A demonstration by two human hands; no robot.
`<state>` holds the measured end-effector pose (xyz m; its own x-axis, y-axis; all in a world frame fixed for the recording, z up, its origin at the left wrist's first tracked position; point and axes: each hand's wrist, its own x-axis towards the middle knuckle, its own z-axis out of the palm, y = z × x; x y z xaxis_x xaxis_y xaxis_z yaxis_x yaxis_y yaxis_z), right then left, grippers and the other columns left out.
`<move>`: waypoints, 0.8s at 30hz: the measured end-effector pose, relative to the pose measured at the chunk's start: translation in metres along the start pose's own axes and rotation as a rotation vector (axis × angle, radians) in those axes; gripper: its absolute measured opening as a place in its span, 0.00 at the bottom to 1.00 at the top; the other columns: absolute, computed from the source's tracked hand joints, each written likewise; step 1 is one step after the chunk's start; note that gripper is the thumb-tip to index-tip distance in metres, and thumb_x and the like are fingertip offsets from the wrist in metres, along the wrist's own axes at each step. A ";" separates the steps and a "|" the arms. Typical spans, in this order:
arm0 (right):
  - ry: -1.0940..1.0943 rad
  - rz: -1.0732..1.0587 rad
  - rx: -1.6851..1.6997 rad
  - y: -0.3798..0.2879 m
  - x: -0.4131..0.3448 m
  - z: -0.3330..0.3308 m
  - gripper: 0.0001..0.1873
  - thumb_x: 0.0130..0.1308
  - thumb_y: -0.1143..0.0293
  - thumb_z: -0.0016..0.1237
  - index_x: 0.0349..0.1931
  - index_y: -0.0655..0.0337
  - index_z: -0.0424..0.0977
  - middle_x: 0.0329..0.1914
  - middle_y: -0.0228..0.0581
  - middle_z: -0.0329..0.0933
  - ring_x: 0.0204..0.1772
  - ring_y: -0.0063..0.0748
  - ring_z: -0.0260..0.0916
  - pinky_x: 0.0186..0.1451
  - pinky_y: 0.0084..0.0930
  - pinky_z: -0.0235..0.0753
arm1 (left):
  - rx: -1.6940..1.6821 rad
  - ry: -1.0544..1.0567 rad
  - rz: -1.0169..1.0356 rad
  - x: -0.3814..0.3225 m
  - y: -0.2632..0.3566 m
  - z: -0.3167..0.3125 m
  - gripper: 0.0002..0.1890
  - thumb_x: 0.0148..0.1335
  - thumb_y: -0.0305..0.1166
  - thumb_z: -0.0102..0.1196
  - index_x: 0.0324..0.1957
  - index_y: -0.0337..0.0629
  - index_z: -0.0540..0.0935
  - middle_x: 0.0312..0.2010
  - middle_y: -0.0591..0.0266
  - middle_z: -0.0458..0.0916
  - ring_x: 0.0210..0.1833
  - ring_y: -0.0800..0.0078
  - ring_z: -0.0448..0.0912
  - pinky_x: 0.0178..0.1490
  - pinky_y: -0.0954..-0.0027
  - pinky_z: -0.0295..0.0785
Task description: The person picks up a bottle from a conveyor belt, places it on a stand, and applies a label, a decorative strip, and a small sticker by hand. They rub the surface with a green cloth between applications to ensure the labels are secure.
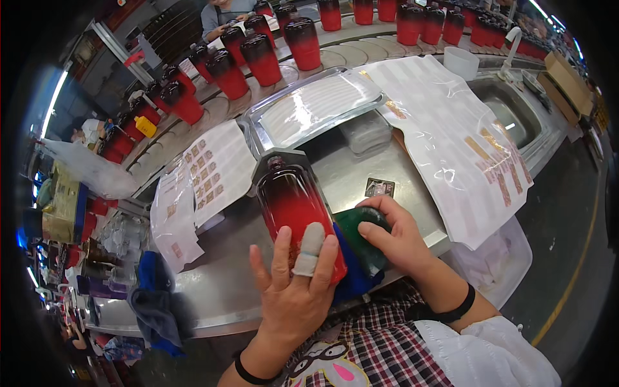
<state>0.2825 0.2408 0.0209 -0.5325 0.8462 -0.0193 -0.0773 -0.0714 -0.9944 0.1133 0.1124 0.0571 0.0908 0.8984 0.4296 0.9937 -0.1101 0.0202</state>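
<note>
A glass bottle (300, 203), black at the neck and fading to red, lies tilted before me on a dark support (263, 164). My left hand (297, 275) rests on its lower face with fingers spread, one finger in a pale wrap. The left thumb is hidden, so I cannot tell whether the hand grips the bottle. Brown-gold marking shows beside the wrapped finger. My right hand (396, 232) pinches a flat green piece (355, 225), perhaps a scraper, between thumb and fingers, close to the bottle's right side. Blue cloth (348, 271) lies under it.
Decal sheets (454, 150) (213, 169) flank the steel worktop (338, 176). Behind are a metal tray (319, 106) and a conveyor (355, 55) with several red-black bottles (302, 43). At right is a sink (512, 113); at left, a cloth (152, 305). A person (222, 17) sits across.
</note>
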 end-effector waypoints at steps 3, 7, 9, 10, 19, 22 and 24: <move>0.045 0.031 -0.122 -0.009 0.008 0.002 0.17 0.67 0.70 0.57 0.52 0.63 0.70 0.43 0.33 0.76 0.46 0.18 0.72 0.49 0.19 0.74 | 0.028 -0.033 0.051 0.005 0.000 0.002 0.31 0.59 0.39 0.61 0.66 0.57 0.72 0.63 0.62 0.76 0.73 0.51 0.62 0.76 0.35 0.36; 0.084 -0.563 -0.578 -0.026 0.009 0.010 0.15 0.57 0.72 0.60 0.44 0.62 0.74 0.36 0.38 0.73 0.40 0.38 0.73 0.46 0.32 0.73 | -0.218 0.182 0.000 -0.004 -0.009 0.011 0.36 0.52 0.38 0.68 0.65 0.48 0.71 0.62 0.53 0.76 0.72 0.48 0.61 0.77 0.38 0.39; -0.151 -0.958 -0.897 -0.040 0.007 0.006 0.16 0.51 0.73 0.61 0.41 0.59 0.75 0.34 0.37 0.71 0.38 0.42 0.71 0.46 0.34 0.70 | -0.278 0.185 -0.091 -0.015 -0.014 0.014 0.44 0.49 0.37 0.71 0.67 0.37 0.66 0.65 0.46 0.72 0.73 0.44 0.60 0.76 0.38 0.41; -0.237 -1.047 -0.839 -0.044 0.005 0.010 0.18 0.45 0.72 0.62 0.39 0.57 0.75 0.33 0.35 0.69 0.38 0.39 0.68 0.45 0.34 0.67 | -0.309 0.218 -0.104 -0.018 -0.016 0.017 0.45 0.49 0.37 0.71 0.68 0.36 0.64 0.66 0.46 0.71 0.73 0.44 0.59 0.76 0.37 0.42; -0.515 -0.819 -0.505 -0.061 0.004 0.009 0.12 0.56 0.73 0.62 0.41 0.58 0.78 0.37 0.38 0.75 0.40 0.40 0.74 0.44 0.35 0.70 | -0.217 0.201 -0.087 -0.026 -0.019 0.021 0.47 0.53 0.40 0.68 0.71 0.33 0.59 0.65 0.42 0.71 0.73 0.39 0.59 0.74 0.33 0.42; -0.452 -0.322 -0.308 -0.048 0.002 0.006 0.13 0.62 0.68 0.60 0.44 0.64 0.77 0.34 0.39 0.78 0.37 0.27 0.77 0.39 0.25 0.74 | -0.218 0.166 -0.108 -0.026 -0.015 0.018 0.46 0.53 0.38 0.68 0.71 0.34 0.60 0.62 0.43 0.74 0.73 0.38 0.60 0.74 0.31 0.42; -0.197 -0.049 -0.266 -0.036 0.010 0.007 0.13 0.64 0.67 0.58 0.45 0.65 0.77 0.34 0.37 0.79 0.35 0.21 0.75 0.38 0.22 0.75 | -0.187 0.177 -0.089 -0.023 -0.013 0.014 0.45 0.53 0.37 0.68 0.71 0.36 0.61 0.60 0.45 0.76 0.72 0.37 0.60 0.74 0.31 0.42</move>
<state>0.2739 0.2485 0.0569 -0.6883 0.7250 0.0236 0.1021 0.1290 -0.9864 0.0996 0.0994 0.0343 -0.0258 0.8215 0.5696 0.9663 -0.1254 0.2247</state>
